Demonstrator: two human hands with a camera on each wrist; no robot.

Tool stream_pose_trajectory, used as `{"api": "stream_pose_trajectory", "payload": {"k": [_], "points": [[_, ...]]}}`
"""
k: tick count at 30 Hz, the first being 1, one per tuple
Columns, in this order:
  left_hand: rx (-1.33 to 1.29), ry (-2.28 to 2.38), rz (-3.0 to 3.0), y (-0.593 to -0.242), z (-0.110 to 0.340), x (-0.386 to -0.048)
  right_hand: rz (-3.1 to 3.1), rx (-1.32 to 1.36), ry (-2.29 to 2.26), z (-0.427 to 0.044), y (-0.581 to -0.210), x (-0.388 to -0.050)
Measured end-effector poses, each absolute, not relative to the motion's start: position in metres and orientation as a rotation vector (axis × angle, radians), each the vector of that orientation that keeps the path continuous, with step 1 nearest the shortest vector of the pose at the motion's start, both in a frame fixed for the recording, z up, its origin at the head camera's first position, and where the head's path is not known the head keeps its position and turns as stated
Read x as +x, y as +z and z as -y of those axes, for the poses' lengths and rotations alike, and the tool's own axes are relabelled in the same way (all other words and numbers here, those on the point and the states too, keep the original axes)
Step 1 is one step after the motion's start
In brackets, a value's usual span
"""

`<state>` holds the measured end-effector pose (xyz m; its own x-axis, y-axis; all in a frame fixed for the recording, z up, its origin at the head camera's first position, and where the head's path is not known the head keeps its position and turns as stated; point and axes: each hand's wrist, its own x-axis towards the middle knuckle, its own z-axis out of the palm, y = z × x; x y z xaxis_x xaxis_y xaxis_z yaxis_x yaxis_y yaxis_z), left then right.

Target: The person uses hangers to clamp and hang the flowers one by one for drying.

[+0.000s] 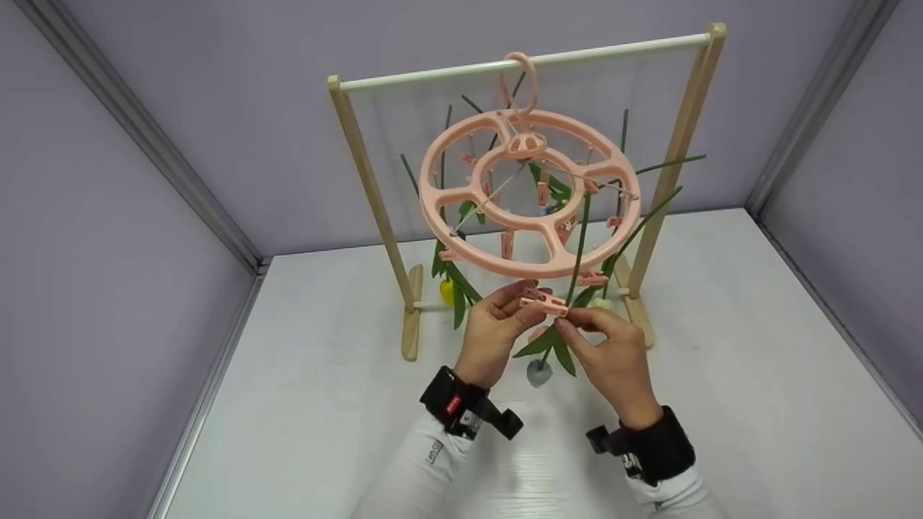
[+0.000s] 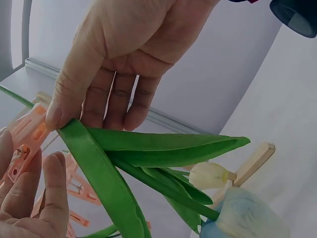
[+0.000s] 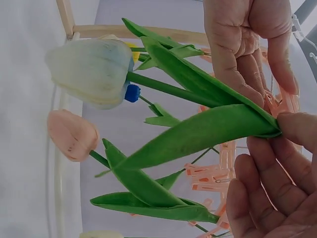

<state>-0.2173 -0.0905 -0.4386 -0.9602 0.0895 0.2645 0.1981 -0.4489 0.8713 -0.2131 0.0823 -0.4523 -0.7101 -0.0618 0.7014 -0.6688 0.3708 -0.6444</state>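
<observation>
A pink clothespin (image 1: pixel 546 304) below the front rim of the round pink hanger (image 1: pixel 441 229) is gripped by the left hand (image 1: pixel 492 333), which also holds it in the left wrist view (image 2: pixel 29 198). Against the clip's end, the right hand (image 1: pixel 613 355) pinches the green stem of a pale blue tulip (image 1: pixel 539 373) between thumb and fingers. The bloom hangs downward, stem rising past the clip. In the right wrist view, the right hand (image 3: pixel 282 183) pinches where the leaves (image 3: pixel 198 131) meet the stem. Whether the clip's jaws hold the stem cannot be told.
The hanger hooks over a white rod (image 1: pixel 620 52) on a wooden stand (image 1: pixel 371 191). More tulips hang head-down around it, including a yellow one (image 1: pixel 447 292) and a pink one (image 3: pixel 73 135). Other pink clips (image 1: pixel 508 245) dangle from the rings. A white table (image 1: pixel 324 432) lies below.
</observation>
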Motion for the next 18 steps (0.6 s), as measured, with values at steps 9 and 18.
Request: {"api": "stream_pose_trajectory", "payload": {"k": [9, 18], "points": [[-0.398, -2.512, 1.720, -0.442, 0.098, -0.229, 2.120, 0.575, 1.355, -0.075, -0.461, -0.225], [-0.359, -2.409, 1.834, -0.447, 0.107, -0.239, 2.186, 0.558, 1.389, -0.070, -0.466, -0.233]]}}
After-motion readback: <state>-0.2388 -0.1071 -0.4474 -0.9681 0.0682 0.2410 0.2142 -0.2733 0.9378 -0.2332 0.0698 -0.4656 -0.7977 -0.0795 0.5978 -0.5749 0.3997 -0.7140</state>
